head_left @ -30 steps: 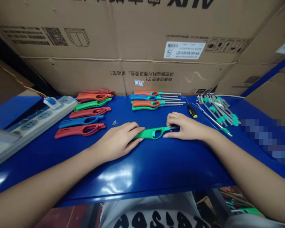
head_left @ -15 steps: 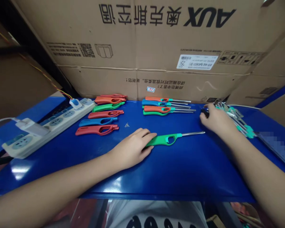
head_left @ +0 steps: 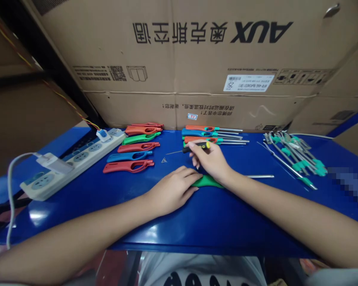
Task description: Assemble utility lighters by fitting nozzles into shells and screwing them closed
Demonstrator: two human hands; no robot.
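Green lighter [head_left: 208, 181] on blue table [head_left: 220, 230]: rear in left hand [head_left: 174, 190], middle hidden by right hand [head_left: 211, 161] and its wrist, metal rod [head_left: 262, 176] jutting right. Handle shells [head_left: 119, 167] at left, small screws [head_left: 164, 160] just beyond left hand, loose rods [head_left: 294, 153] at right; table surface runs from hands to front edge. Left fingers curled, pinching lighter; right fingers closed round screwdriver [head_left: 203, 146], tip near screws.

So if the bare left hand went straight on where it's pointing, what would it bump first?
Besides the green plastic lighter it's holding, probably the bare right hand, gripping the slim black-and-yellow screwdriver; heights are hard to judge.
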